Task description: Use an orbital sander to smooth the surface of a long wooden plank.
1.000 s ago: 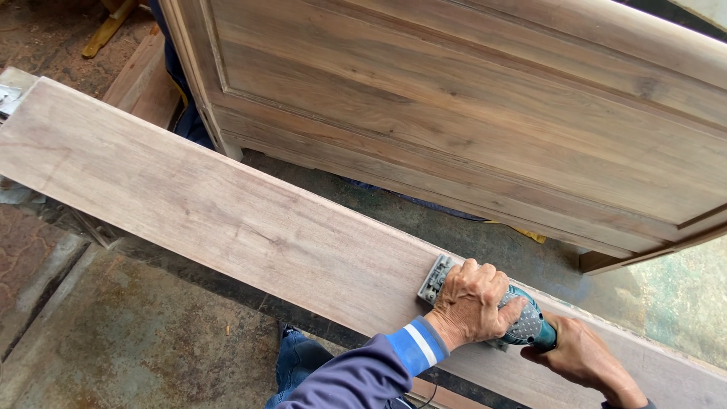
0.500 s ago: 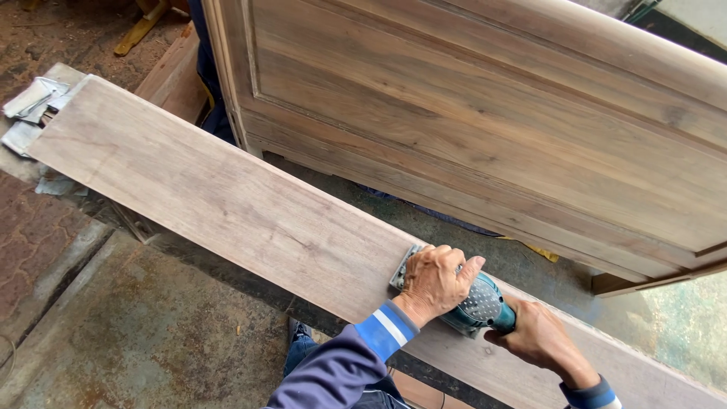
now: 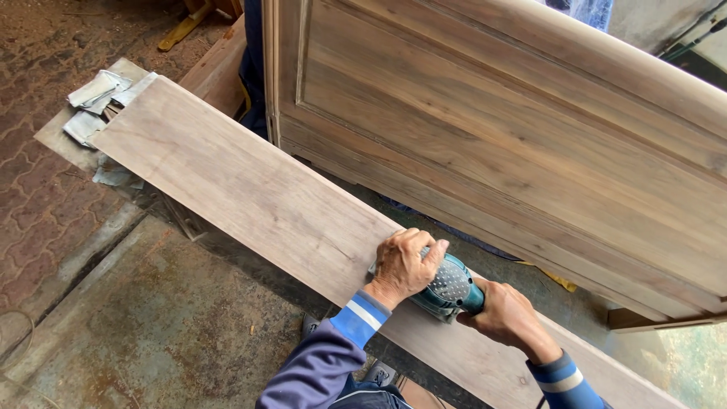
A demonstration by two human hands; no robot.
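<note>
While the sander (image 3: 447, 291) sits flat on the long wooden plank (image 3: 250, 189), both hands are wrapped on it. The left hand (image 3: 404, 263) is clenched over the front of the tool, fingers curled down across its top so that the front end is mostly hidden. The right hand (image 3: 501, 313) grasps the rear of the tool, just behind the teal housing with its dotted grey top. Both wrists come out of dark blue sleeves with lighter blue and white cuffs.

The sander is on the near right part of the plank, close to the plank's far edge. The plank runs slantwise from the far left to the near right, its pale face bare along the stretch to the left of the hands.

At the plank's far left end a few folded grey sheets (image 3: 95, 98) lie on a low wooden surface (image 3: 57, 132), partly tucked under the plank's end. Behind the plank, on the far right, stands a large wooden panel (image 3: 515, 144) with a raised frame, tilted and nearly upright. Below the plank on the near left is a stained concrete floor (image 3: 151, 326), with patterned paving farther left.
</note>
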